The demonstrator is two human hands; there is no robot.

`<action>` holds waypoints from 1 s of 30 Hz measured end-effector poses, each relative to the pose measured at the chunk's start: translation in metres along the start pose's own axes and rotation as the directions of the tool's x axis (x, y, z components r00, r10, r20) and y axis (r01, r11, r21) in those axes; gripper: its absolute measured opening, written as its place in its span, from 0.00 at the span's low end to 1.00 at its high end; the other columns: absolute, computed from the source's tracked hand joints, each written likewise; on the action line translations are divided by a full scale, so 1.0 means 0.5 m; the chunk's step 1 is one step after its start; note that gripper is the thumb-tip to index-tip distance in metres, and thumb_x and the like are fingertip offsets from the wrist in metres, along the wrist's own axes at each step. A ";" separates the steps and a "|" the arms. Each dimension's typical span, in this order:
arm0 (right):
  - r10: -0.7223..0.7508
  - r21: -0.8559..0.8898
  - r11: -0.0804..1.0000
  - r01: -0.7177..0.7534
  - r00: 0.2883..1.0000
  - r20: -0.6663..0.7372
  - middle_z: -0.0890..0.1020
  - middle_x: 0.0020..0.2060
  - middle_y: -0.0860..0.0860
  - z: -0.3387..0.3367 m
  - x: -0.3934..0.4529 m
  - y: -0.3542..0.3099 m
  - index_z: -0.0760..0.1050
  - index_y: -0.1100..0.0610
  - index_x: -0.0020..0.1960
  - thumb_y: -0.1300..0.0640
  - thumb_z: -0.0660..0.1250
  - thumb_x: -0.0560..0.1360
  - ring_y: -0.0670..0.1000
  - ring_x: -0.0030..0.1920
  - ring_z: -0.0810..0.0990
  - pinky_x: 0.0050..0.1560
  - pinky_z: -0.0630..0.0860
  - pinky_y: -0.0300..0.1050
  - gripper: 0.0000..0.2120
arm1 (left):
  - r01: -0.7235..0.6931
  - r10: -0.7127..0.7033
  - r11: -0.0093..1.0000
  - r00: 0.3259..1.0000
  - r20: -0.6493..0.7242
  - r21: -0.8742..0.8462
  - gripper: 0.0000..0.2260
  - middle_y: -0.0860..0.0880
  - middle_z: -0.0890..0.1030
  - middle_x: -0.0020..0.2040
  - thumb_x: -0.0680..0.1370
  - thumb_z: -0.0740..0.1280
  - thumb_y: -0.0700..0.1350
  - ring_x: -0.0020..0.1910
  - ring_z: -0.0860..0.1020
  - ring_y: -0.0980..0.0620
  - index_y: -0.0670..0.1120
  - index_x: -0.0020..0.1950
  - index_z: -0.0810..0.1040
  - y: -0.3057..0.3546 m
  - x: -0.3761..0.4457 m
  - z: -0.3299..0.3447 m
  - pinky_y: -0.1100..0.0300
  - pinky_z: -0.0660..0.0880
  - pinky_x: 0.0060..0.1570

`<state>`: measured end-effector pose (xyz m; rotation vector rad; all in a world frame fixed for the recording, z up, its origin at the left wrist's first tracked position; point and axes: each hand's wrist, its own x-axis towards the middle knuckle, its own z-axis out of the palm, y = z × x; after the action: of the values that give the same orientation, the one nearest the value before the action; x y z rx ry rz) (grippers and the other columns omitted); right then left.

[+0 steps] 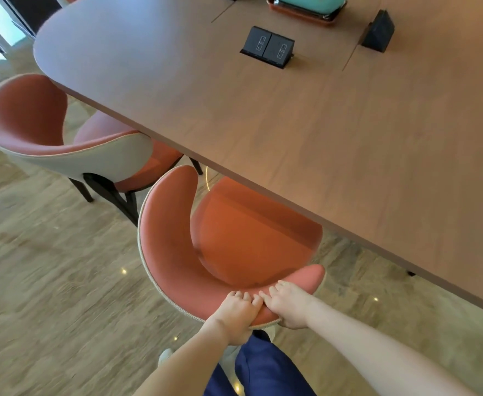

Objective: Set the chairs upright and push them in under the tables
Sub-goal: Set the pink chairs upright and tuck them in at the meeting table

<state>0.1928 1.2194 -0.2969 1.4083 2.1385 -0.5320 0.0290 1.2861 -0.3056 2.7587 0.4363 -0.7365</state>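
Step in hand, by my judgement: pushing the near chair (pixel 228 241) in under the table (pixel 291 138). The chair stands upright; the front of its seat is already under the table edge, the backrest and rear of the seat are clear of it on the person's side.

Method advice: push level and straight toward the table, both hands w/ equal force so the chair does not swivel. It sits slightly angled to the table edge, so square it up while sliding. Keep the push low on the backrest rim to avoid tipping. The right armrest tip is near the table edge; watch it for contact w/ the underside, clearance not visible. Legs of this chair are hidden, so snagging cannot be ruled out.

Hands: left hand (pixel 238 315) grips the top rim of the backrest, fingers curled over onto the orange inner face, thumb not visible, presumably behind. Right hand (pixel 287 305) grips the same rim just beside it, fingers likewise curled over the padding. The two hands touch or nearly touch at the fingertips; exact contact cannot be told.

Second chair (pixel 63 132) stands upright, left of the near chair along the same table edge, seat partly under the table, approx. as far in as the first.
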 end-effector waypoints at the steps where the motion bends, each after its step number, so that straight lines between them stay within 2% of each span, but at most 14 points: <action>1: -0.005 -0.006 1.000 0.005 1.000 -0.003 0.72 0.65 0.66 0.002 -0.006 0.013 0.53 0.65 0.77 0.52 0.64 0.77 0.64 0.65 0.72 0.72 0.61 0.56 0.35 | 0.006 -0.006 1.000 1.000 -0.008 -0.005 0.28 0.40 0.74 0.59 0.73 0.64 0.44 0.56 0.74 0.39 0.38 0.71 0.61 0.009 0.009 -0.003 0.50 0.67 0.58; 13: -0.045 -0.054 0.998 0.043 0.999 -0.026 0.74 0.62 0.65 0.046 -0.045 0.095 0.54 0.65 0.77 0.53 0.64 0.77 0.63 0.61 0.74 0.69 0.64 0.56 0.35 | 0.036 -0.036 0.999 0.999 -0.006 -0.015 0.29 0.40 0.75 0.59 0.73 0.64 0.46 0.56 0.74 0.40 0.38 0.71 0.61 0.069 0.076 -0.027 0.51 0.68 0.59; 25: -0.081 -0.081 0.994 0.078 0.996 -0.040 0.77 0.58 0.62 0.048 -0.038 0.145 0.56 0.65 0.76 0.51 0.65 0.76 0.61 0.55 0.77 0.61 0.70 0.55 0.35 | 0.034 -0.034 0.995 0.999 0.011 -0.098 0.26 0.42 0.76 0.58 0.74 0.61 0.52 0.57 0.75 0.41 0.39 0.68 0.65 0.063 0.111 -0.054 0.52 0.68 0.60; 30: -0.094 -0.077 0.993 0.091 0.995 -0.033 0.77 0.58 0.62 0.033 -0.028 0.152 0.58 0.66 0.74 0.51 0.66 0.76 0.61 0.55 0.77 0.63 0.70 0.55 0.34 | 0.048 -0.050 0.992 0.999 -0.008 -0.113 0.28 0.44 0.75 0.61 0.73 0.61 0.53 0.60 0.74 0.42 0.41 0.70 0.64 0.046 0.114 -0.051 0.53 0.67 0.62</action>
<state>0.2711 1.2287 -0.3042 1.2930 2.2376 -0.4579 0.0954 1.2853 -0.3097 2.6562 0.5328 -0.6870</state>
